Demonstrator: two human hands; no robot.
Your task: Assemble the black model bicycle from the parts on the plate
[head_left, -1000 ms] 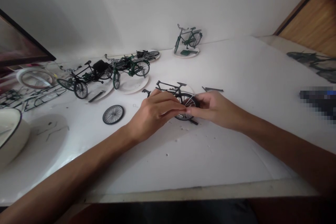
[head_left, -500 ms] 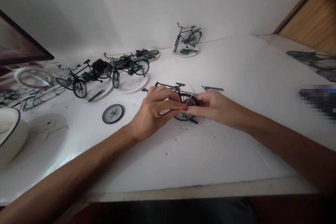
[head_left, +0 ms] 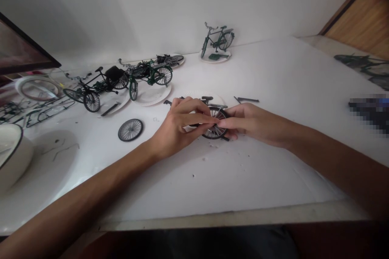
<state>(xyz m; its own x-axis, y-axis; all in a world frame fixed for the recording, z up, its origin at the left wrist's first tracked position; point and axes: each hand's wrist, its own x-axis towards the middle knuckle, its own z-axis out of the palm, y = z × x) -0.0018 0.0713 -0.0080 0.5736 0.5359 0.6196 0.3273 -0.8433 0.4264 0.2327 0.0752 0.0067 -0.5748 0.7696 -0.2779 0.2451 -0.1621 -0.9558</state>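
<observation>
- Tilting slightly since the earlier frame, the black model bicycle (head_left: 218,106) is now showing more of its rear rack, and right fingertips are emerging below its rear wheel (head_left: 212,136).
- I am keeping the bicycle just above or on the white table (head_left: 273,68); which, I cannot tell.
- Its long axis is running left to right, its rear wheel lying nearer my right hand (head_left: 261,125), its frame mostly hiding behind my left hand (head_left: 174,127).
- My right hand is gripping that wheel between thumb and fingers.
- My left thumb and forefinger are pressing together near the hub; whether they are pinching anything, I cannot tell.
- Beyond my right hand, a thin black part (head_left: 248,99) is lying loose.
- Left of my left hand, a loose wheel (head_left: 130,130) is lying flat.
</observation>
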